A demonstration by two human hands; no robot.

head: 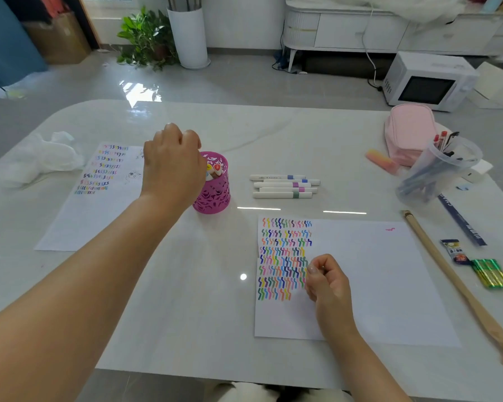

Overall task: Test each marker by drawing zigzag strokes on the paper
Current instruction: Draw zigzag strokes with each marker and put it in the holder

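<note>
- Holding left hand (172, 161) over the pink mesh pen cup (215, 195), fingers curling down among markers (217, 169) standing inside; grip hidden, so not telling whether pinching one.
- Resting right hand (325, 280), loosely curled and seemingly holding nothing, on the zigzag paper (375, 271), right of the cup and nearer.
- Judging markers as being light, stiff, smooth; probably pinching best mid-barrel.

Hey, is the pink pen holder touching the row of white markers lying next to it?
Apart. The head view shows bare table between the pink pen holder and the white markers.
</note>
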